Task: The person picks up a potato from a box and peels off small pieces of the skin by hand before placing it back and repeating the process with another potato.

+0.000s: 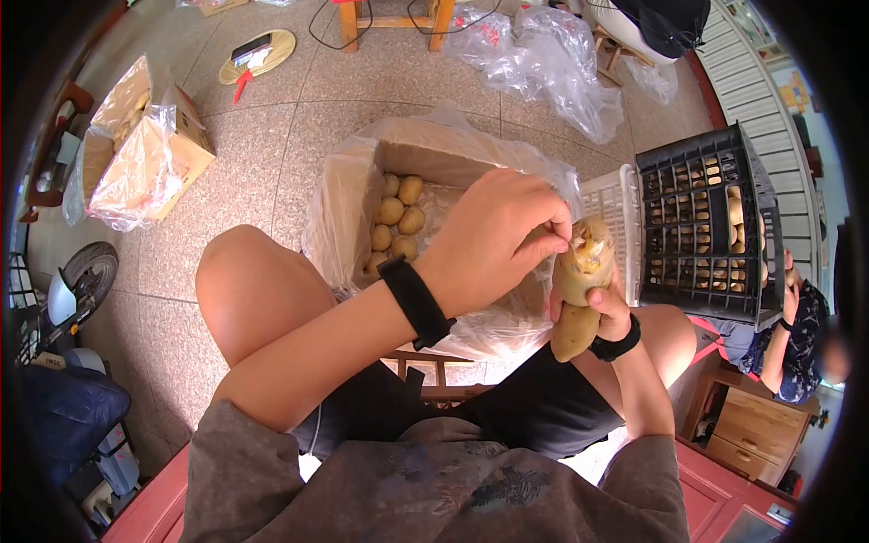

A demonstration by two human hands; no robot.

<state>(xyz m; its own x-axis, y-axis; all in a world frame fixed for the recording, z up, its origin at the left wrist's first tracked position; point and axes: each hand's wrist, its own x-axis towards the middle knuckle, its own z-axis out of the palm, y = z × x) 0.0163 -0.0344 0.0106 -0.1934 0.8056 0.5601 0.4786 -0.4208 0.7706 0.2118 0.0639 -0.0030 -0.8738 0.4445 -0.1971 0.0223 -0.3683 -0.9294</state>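
My right hand (611,312), wearing a black wristband, is closed around two tan, potato-like pieces, one above the other. The upper piece (587,262) has a rough, broken top with whitish and yellow bits; the lower piece (573,333) is smooth and rounded. From the left, my left hand (498,235) reaches across, thumb and forefinger pinched at the edge of the broken top. I cannot tell what small bit the pinch holds. Below it stands a cardboard box (353,195) lined with clear plastic, with several round tan pieces (390,211) along its left side.
A black crate (706,217) of tan pieces stands at right, beside a white plastic basket (613,217). Another box (167,149) sits at far left. A fan (258,59) with a phone and plastic sheeting (534,68) lie on the floor. Another person's arm (778,348) shows at far right.
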